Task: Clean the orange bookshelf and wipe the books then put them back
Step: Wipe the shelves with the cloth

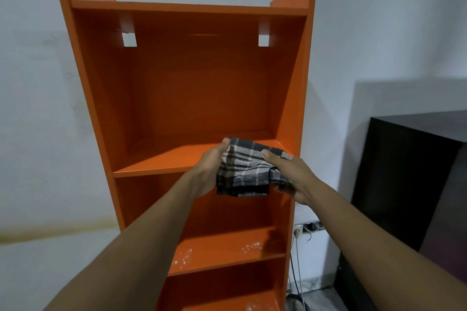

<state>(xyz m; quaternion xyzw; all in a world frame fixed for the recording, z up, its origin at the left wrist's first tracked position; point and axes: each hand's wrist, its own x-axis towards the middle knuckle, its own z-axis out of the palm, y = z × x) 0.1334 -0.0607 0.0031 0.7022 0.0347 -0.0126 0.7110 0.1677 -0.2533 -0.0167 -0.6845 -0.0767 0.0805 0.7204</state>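
The orange bookshelf point(192, 83) stands against a white wall, and no books are in view. Its upper compartment holds nothing. A folded dark plaid cloth point(246, 169) is held in front of the upper shelf board point(156, 159). My left hand point(209, 171) grips the cloth's left side, thumb on top. My right hand point(293, 177) holds its right side, thumb lying over the fabric. White dust specks point(250, 247) lie on the shelf board below.
A dark brown cabinet point(409, 184) stands to the right of the bookshelf. In the gap between them, a wall socket with plugs and cables point(308, 228) hangs low on the wall. Grey floor shows at the bottom right.
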